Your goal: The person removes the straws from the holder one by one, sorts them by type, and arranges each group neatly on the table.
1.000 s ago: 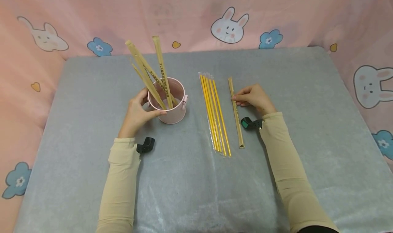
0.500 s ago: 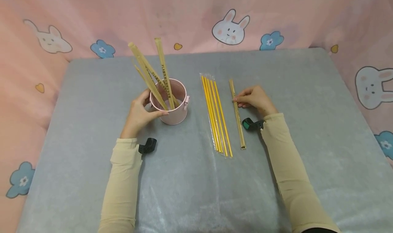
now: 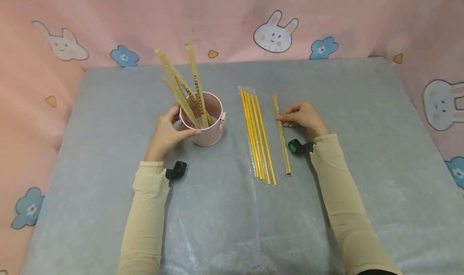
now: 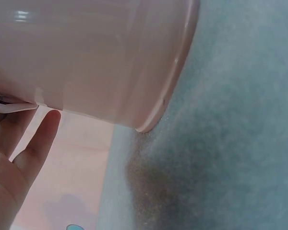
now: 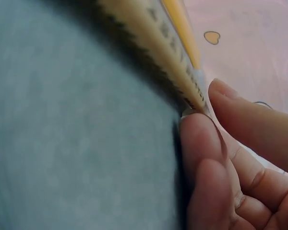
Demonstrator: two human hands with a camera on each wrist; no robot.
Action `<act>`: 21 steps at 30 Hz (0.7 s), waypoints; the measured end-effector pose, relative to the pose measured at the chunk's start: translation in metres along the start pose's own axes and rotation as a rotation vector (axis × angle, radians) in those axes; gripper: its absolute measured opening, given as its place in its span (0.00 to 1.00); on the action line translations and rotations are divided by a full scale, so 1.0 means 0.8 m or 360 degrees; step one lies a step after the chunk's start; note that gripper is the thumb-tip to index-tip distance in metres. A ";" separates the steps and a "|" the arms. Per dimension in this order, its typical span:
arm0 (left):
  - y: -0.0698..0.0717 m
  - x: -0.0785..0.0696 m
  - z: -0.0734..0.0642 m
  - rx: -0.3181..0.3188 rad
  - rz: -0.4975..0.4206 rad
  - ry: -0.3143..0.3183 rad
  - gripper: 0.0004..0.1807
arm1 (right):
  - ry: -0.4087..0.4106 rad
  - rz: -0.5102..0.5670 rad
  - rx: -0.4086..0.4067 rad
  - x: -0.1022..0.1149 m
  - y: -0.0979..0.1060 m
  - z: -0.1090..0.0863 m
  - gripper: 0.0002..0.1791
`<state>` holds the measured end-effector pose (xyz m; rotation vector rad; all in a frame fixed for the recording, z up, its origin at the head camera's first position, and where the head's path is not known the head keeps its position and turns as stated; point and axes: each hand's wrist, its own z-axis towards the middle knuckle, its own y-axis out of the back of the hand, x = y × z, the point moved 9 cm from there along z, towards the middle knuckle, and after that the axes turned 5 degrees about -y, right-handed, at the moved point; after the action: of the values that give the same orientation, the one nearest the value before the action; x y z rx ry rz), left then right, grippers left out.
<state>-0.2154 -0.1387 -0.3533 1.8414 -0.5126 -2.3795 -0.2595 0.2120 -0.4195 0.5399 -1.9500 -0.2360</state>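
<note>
A pink bucket (image 3: 206,138) stands on the table with several paper-wrapped straws (image 3: 195,77) leaning in it, printed with dark lettering. My left hand (image 3: 164,132) holds the bucket by its left side, the thumb at the front near the rim; in the left wrist view, the bucket's wall (image 4: 96,57) fills the upper left beside my fingers (image 4: 41,139). To the right, a single paper-wrapped straw (image 3: 284,150) lies lengthwise, and my right hand (image 3: 302,116) pinches it above its middle. In the right wrist view this wrapped straw (image 5: 153,43) runs down to my fingertips (image 5: 199,136).
Between the bucket and the single wrapped straw, several yellow straws (image 3: 255,134) in clear wrappers lie side by side. A grey cloth covers the table (image 3: 224,226). Pink curtains (image 3: 174,21) with rabbits and flowers hang behind and at both sides.
The whole head view has shifted slightly, so everything appears a little further right. Both hands keep their places on the bucket and the wrapped straw.
</note>
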 end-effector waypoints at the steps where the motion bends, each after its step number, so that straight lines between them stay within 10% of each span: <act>1: 0.000 0.000 0.000 0.0002 0.0003 0.0008 0.43 | 0.0006 -0.0006 0.0002 0.001 0.000 0.000 0.16; 21: 0.005 0.007 0.001 0.0034 0.0040 0.0072 0.45 | 0.0174 0.0082 -0.0039 0.053 -0.010 -0.020 0.19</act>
<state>-0.2182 -0.1434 -0.3568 1.8814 -0.5556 -2.3192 -0.2574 0.1865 -0.3813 0.4765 -1.8502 -0.1935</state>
